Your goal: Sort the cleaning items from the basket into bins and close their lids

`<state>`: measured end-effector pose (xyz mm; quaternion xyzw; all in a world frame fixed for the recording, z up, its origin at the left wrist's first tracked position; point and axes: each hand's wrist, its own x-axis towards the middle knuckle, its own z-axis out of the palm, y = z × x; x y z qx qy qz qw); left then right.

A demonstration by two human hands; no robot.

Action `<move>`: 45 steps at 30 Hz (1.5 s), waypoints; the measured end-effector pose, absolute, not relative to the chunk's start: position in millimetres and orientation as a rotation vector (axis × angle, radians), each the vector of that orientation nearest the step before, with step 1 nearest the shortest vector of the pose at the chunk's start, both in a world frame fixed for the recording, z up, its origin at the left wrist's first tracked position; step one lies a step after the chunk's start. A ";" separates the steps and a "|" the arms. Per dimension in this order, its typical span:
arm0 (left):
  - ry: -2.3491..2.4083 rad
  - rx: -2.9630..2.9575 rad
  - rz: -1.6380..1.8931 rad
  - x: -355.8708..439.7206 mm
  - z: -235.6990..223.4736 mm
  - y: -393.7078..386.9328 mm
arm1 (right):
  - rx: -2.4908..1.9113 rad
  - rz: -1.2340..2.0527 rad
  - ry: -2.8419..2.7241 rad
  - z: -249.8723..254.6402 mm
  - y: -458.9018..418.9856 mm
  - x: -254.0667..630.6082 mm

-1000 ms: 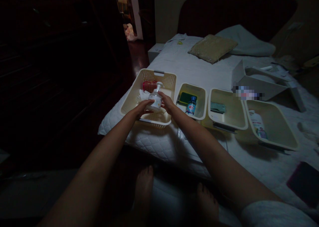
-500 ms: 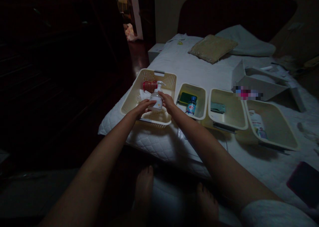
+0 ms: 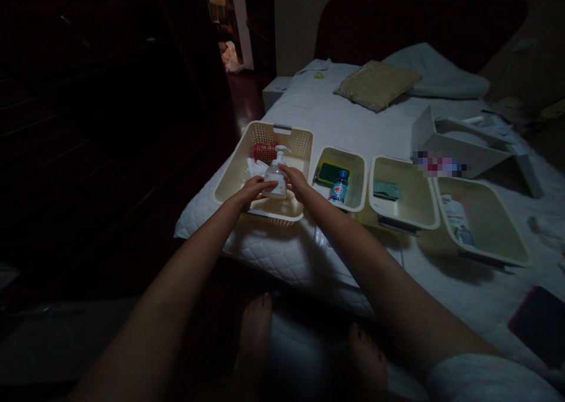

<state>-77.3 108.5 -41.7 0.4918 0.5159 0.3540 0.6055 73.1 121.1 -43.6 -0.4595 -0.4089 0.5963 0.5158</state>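
Observation:
A clear pump bottle (image 3: 275, 182) with a white pump head stands between my two hands, above the large cream basket (image 3: 223, 181). My left hand (image 3: 253, 193) is closed on the bottle's left side, thumb across its front. From the right, my right hand (image 3: 294, 181) grips it near the shoulder. Inside the basket, behind the bottle, lie a red cylindrical item (image 3: 265, 151) and a crumpled white item (image 3: 255, 169). The bottle's base is over the basket; whether it touches anything there I cannot tell.
Right of the basket, a bin (image 3: 359, 160) holds a green-and-yellow sponge (image 3: 332, 173) and a blue-capped bottle (image 3: 339, 187). Another bin (image 3: 435, 213) holds a folded green cloth (image 3: 386, 190). A third bin (image 3: 507, 225) holds a white bottle (image 3: 457, 216). A beige cushion (image 3: 377, 85) lies farther back on the bed (image 3: 344, 116).
The pump bottle has shifted very slightly down and left, with both hands still on it. The bins and their contents stay where they were.

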 end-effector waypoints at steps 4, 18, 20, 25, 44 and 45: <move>1.251 1.156 0.807 -76.6 -39.7 106.5 | -1.095 1.450 -0.997 -43.1 120.5 72.4; 1.315 1.198 0.831 -77.0 -32.6 107.9 | -1.030 1.374 -1.145 -44.3 129.0 68.0; 1.302 1.221 0.847 -75.5 -28.8 108.5 | -1.028 1.341 -1.140 -42.3 130.5 69.0; 1.286 1.307 0.889 -67.3 -15.7 111.1 | -0.989 1.243 -1.238 -24.9 130.7 82.7; 1.009 1.639 0.854 150.6 43.6 113.9 | -1.240 0.788 -1.349 59.4 77.9 300.8; 0.999 1.617 0.854 166.5 43.5 111.0 | -1.257 0.757 -1.340 59.8 73.9 314.6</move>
